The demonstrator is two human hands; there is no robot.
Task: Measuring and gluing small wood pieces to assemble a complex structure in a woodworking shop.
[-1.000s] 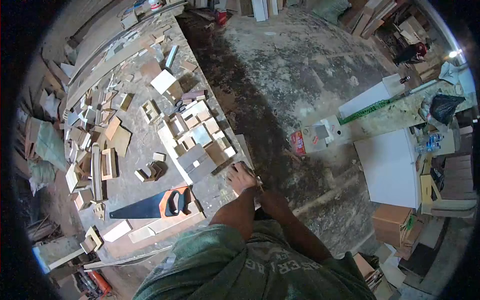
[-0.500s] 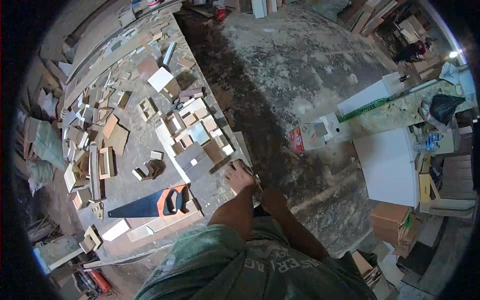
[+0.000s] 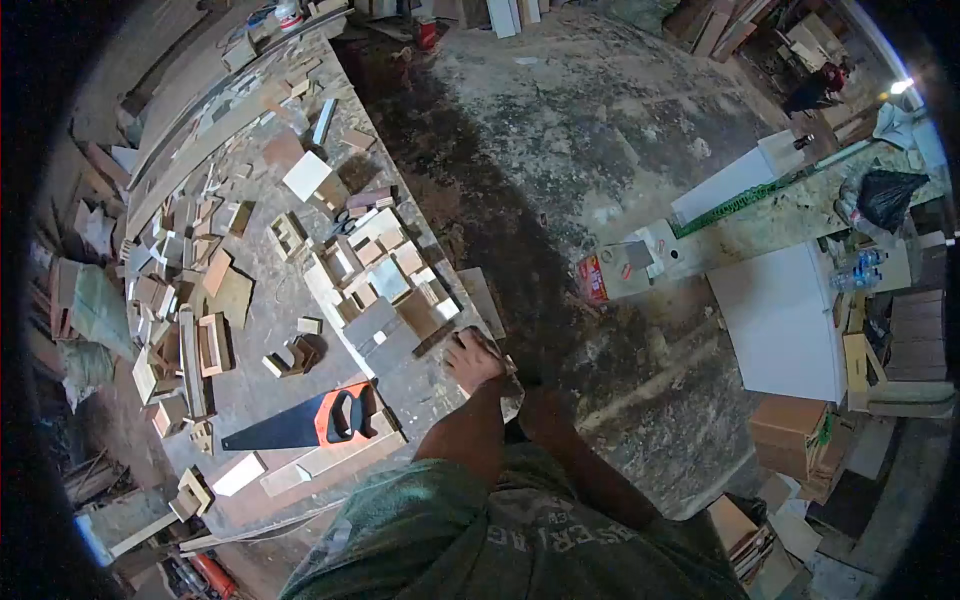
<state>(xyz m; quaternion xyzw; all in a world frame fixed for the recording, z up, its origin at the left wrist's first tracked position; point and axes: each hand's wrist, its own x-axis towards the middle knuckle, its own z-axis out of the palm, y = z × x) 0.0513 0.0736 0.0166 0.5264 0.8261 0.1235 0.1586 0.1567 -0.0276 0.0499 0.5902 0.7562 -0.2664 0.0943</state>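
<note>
My left hand (image 3: 472, 362) lies at the near right edge of the workbench, fingers bent over a small dark piece that I cannot make out. Just beyond it sits a group of small wooden blocks and panels (image 3: 387, 277), fitted closely together, with a flat grey panel (image 3: 378, 335) at its near end. Below the bench edge, my right hand (image 3: 540, 402) is in deep shadow, its fingers hidden. A handsaw (image 3: 300, 420) with a black blade and an orange and black handle rests left of my left forearm.
Scattered wood offcuts (image 3: 165, 280) cover the bench's left side. Scissors (image 3: 341, 224) lie beyond the fitted blocks. To the right, a second bench (image 3: 735, 235) holds a green strip (image 3: 735, 207) and a black plastic bag (image 3: 890, 198). A cardboard box (image 3: 787, 432) stands below it.
The view has shifted slightly. My left hand stays at the bench edge beside the fitted blocks, and my right hand remains low in the shadow. The saw has not visibly moved on the bench.
</note>
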